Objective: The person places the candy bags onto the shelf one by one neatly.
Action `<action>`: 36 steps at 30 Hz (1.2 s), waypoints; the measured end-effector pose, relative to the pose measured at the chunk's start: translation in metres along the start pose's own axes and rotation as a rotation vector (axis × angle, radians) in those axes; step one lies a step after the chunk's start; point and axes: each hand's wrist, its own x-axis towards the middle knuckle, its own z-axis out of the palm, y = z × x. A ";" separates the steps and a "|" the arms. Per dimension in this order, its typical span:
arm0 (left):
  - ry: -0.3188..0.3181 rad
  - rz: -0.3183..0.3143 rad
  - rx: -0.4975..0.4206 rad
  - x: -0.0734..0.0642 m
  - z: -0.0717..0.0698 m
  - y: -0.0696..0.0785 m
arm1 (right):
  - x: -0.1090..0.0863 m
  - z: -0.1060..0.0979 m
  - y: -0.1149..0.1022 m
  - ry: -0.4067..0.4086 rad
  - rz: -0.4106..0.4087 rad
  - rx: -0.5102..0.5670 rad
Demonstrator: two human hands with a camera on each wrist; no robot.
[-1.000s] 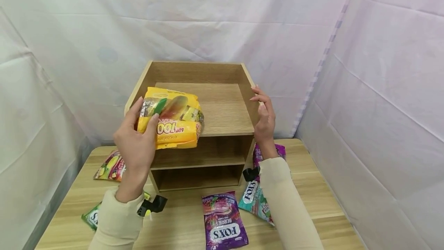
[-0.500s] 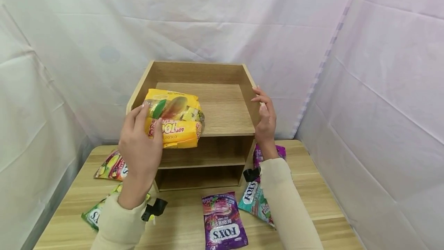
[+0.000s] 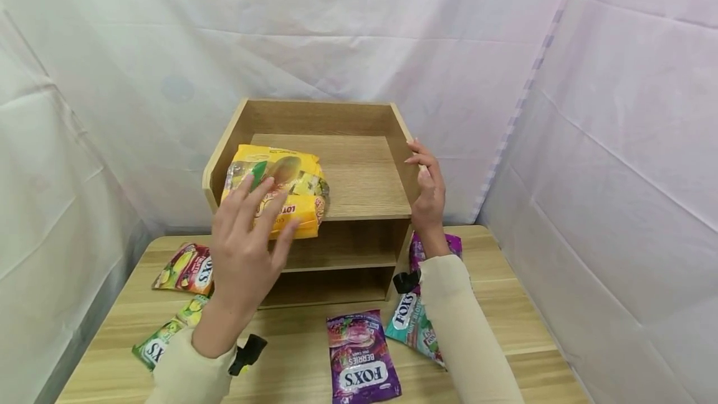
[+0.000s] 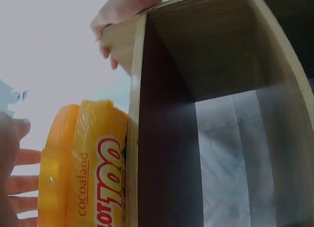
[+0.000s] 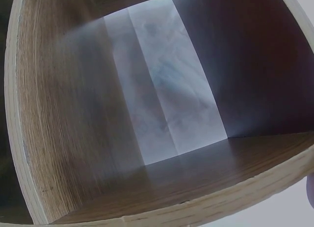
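Observation:
A yellow bag of candy (image 3: 305, 173) marked LOT 100 lies on the top board of a small wooden shelf (image 3: 364, 173), at its front left. My left hand (image 3: 247, 242) is spread over the bag's near left part, its fingers straight and covering some of the print. In the left wrist view, those fingers (image 4: 24, 185) stand beside the yellow bag (image 4: 95, 173). My right hand (image 3: 429, 189) holds the front edge of the shelf's right side panel, fingertips over the rim. The right wrist view looks into a compartment (image 5: 88, 114) of the shelf.
Fox's candy bags lie on the wooden table (image 3: 521, 329): a red bag (image 3: 185, 267) and a green bag (image 3: 168, 335) at left, a purple berries bag (image 3: 361, 354) in front, a teal bag (image 3: 415, 323) and another purple bag (image 3: 453, 243) at right. White curtains (image 3: 359, 30) surround the table.
My left hand has let go of the yellow candy bag and moved right and slightly down, its fingers spreading. The bag stays at the shelf's front left. My right hand has not moved.

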 end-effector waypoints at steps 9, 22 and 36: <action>-0.208 0.039 0.100 -0.009 0.004 -0.002 | -0.002 0.000 0.001 0.024 -0.001 0.000; -0.288 -0.014 0.137 -0.010 0.008 -0.011 | -0.006 -0.007 0.036 0.029 -0.027 0.007; -0.232 -0.004 0.125 -0.007 0.017 -0.023 | -0.007 -0.004 0.035 0.030 -0.017 0.010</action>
